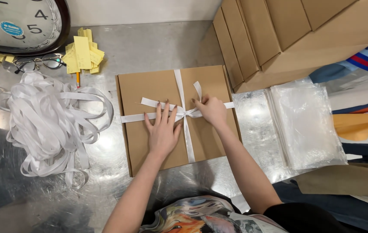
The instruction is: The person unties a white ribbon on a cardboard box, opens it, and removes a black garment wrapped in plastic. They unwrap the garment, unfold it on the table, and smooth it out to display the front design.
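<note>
A flat brown cardboard box (149,88) lies on the metal table, crossed lengthwise and sideways by a white ribbon (188,142). The ribbon's knot sits at the box's middle, with two loose tails pointing up and left. My left hand (163,129) lies flat on the lid, fingers spread, its fingertips pressing the ribbon just left of the knot. Right of the knot, my right hand (212,110) pinches the ribbon.
A large heap of loose white ribbon (48,125) lies at the left. Behind it are a wall clock (20,23), eyeglasses (37,63), yellow paper slips (82,54) and a pencil. Stacked flat cardboard boxes (278,30) stand at back right. Clear plastic bags (306,123) and folded clothes (360,125) lie at right.
</note>
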